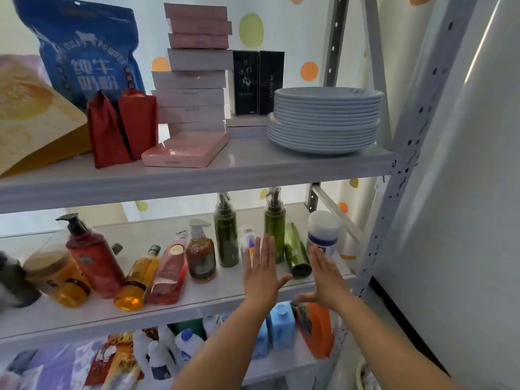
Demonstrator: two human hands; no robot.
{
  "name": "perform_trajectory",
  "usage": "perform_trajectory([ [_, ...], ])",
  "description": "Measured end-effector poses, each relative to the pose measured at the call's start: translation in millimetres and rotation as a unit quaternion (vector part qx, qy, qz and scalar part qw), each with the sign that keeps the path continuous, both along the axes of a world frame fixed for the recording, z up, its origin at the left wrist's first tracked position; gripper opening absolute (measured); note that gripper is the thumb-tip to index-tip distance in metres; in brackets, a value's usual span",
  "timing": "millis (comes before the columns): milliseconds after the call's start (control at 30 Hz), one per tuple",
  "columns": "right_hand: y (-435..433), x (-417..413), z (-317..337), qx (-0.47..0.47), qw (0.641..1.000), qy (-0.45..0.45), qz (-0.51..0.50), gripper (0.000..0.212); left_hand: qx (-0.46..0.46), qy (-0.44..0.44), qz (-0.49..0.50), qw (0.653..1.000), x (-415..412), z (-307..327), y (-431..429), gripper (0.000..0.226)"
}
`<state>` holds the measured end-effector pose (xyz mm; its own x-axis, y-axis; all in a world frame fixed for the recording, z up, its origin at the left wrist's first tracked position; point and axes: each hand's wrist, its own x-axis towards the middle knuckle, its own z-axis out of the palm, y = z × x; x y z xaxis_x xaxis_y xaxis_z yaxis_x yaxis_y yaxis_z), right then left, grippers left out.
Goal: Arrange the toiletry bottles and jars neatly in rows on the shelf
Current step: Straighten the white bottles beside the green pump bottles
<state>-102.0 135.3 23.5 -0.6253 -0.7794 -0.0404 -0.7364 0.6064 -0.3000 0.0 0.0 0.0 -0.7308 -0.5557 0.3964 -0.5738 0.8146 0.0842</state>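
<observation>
The right end of the shelf (213, 295) is being tidied, and the grouping step is judged to be in hand, with no bottle being gripped yet. The left hand (261, 273) is being held flat and upright, fingers straight and pressed together, thumb spread toward the other hand. The right hand (327, 280) is being held the same way, palm facing the left. Between the two palms a tipped bottle (295, 251), green, is lying or leaning with its base toward the wrists. Just beyond the left fingertips a small clear bottle (249, 236) is being partly hidden, with one green pump (226, 237) standing to the outside of that hand and a second green pump (275, 220) standing past the fingertips, between the hands. A white jar (323, 229) is standing at the right fingertips; whether it is being touched cannot be told. Well off to the left hand's outer side, a yellow bottle (138, 280) and a pink bottle (168, 271) are lying on their sides, not yet dealt with. For the next move, the tipped bottle probably needs gripping and standing upright before anything is pushed into line, since pressing the palms inward now could roll it or knock the tall pumps.
</observation>
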Motion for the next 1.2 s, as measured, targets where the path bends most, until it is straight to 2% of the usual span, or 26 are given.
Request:
perform_trajectory([
  [100, -3, -5, -1, 0.013, 1.0, -0.003, 0.004, 0.135, 0.017, -0.007, -0.011, 1.0, -1, -6, -3, 0.11],
  [233, -15, -15, -1, 0.022, 0.999, -0.003, 0.032, 0.132, 0.082, -0.045, 0.047, 0.994, -3, 1, -2, 0.121],
  [367, -28, -19, -5, 0.018, 0.998, -0.011, 0.067, 0.131, 0.1, -0.067, 0.071, 0.99, -3, -1, -6, 0.101],
  [433, -34, -19, -8, 0.011, 0.997, -0.02, 0.079, 0.131, 0.123, -0.074, 0.095, 0.985, -3, 0, -6, 0.1],
  [567, -44, -17, -11, -0.008, 0.995, -0.044, 0.091, 0.13, 0.213, -0.101, 0.137, 0.962, -2, 4, -8, 0.092],
  [700, -47, -19, -13, -0.013, 0.993, -0.044, 0.107, 0.129, 0.27, -0.079, 0.162, 0.946, -4, 4, -13, 0.092],
  [800, -49, -20, -13, -0.006, 0.99, -0.011, 0.138, 0.128, 0.31, -0.047, 0.188, 0.931, -8, 5, -13, 0.091],
  [900, -52, -16, -13, -0.007, 0.987, -0.002, 0.16, 0.121, 0.4, 0.008, 0.227, 0.888, -16, 6, -18, 0.082],
  [1033, -59, -10, -14, -0.021, 0.989, -0.033, 0.144, 0.102, 0.557, 0.129, 0.245, 0.783, -24, 6, -30, 0.074],
  [1200, -68, -7, -9, -0.015, 0.99, -0.089, 0.111, 0.081, 0.603, 0.184, 0.256, 0.733, -27, 4, -40, 0.061],
])
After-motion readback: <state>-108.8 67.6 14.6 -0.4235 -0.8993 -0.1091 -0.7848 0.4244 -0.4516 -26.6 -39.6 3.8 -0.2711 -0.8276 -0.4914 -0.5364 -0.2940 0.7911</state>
